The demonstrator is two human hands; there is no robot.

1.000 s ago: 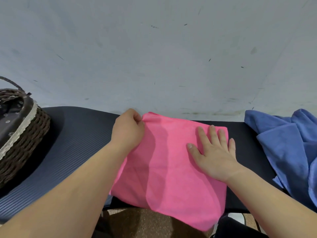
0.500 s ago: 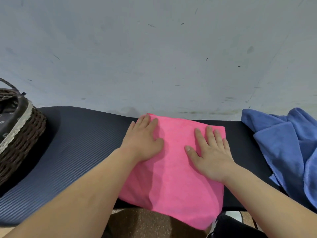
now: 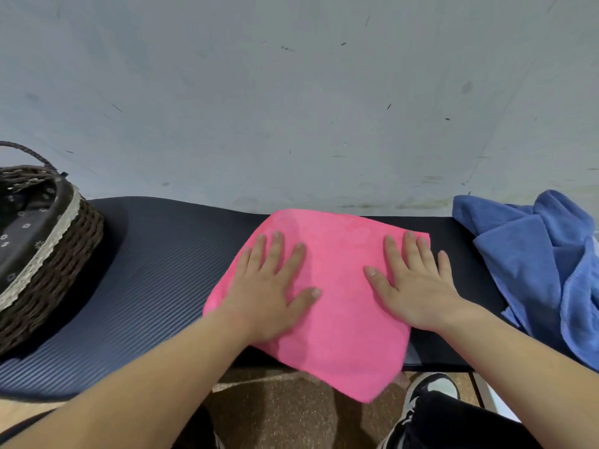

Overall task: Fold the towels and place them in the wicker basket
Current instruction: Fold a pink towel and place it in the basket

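Pink towel folded flat under both hands.

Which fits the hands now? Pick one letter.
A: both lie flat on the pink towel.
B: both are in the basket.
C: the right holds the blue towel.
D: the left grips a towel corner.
A: the left hand and the right hand both rest with straight, spread fingers on the pink towel.
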